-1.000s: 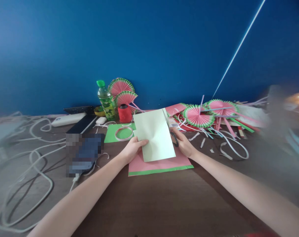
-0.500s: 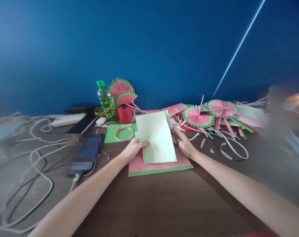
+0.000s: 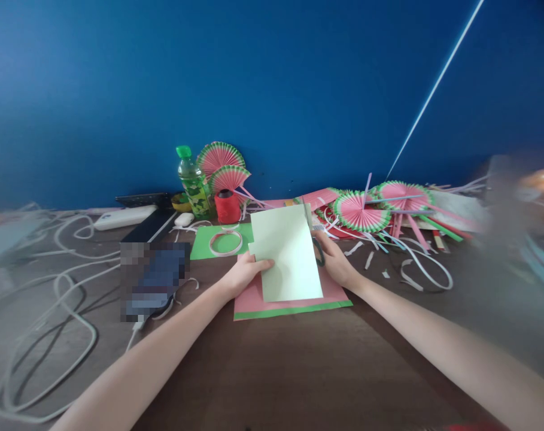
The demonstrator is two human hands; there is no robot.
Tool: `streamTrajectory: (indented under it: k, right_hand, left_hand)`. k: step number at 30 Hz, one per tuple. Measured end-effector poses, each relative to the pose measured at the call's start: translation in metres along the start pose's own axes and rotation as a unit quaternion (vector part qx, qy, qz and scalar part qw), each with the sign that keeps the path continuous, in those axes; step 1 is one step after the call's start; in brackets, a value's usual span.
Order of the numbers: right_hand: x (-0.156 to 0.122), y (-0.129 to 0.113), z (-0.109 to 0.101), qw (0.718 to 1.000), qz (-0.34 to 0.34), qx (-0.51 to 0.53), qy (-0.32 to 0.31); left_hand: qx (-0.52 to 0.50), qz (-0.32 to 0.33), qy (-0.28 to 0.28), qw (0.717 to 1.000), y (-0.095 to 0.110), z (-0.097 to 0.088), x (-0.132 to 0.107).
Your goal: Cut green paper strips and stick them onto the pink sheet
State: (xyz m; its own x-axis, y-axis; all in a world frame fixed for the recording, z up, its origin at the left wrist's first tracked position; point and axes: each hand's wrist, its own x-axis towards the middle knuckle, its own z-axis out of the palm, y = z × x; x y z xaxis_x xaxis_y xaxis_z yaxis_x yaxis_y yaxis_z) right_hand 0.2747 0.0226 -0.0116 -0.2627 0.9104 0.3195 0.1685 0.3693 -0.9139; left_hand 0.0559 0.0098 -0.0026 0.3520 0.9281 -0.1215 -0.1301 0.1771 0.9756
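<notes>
Pale green paper (image 3: 287, 257) is pinched at its left edge by my left hand (image 3: 245, 272), thumb on top and fingers underneath. At the paper's right side, my right hand (image 3: 337, 260) is closed round the dark handles of a pair of scissors (image 3: 319, 252). The scissor blades point away from me along the sheet's right edge; how far apart they are cannot be made out. Beneath both hands lies a pink sheet with a green border (image 3: 294, 312). A roll of tape (image 3: 225, 242) rests on a green sheet (image 3: 200, 242) to the left.
Pink-and-green pleated paper fans (image 3: 361, 211) and paper strips lie at the back right. A green-capped bottle (image 3: 193, 182) and a red thread spool (image 3: 227, 207) stand at the back. On the left are a blurred-out phone (image 3: 157, 281) and looped white cables (image 3: 81, 317).
The pale green paper has shifted slightly right and toward me, its top edge now lower. My left hand moved a little with it; the right hand stays nearly in place.
</notes>
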Motion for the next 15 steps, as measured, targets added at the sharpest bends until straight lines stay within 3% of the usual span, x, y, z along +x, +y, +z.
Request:
streamTrajectory:
  k: [15]
  right_hand:
    - [-0.0004,-0.0019,-0.0002,1.000,-0.015,0.026,-0.007]
  left_hand:
    - [0.022,-0.020,-0.004,1.000,0.0050,0.0036,-0.0035]
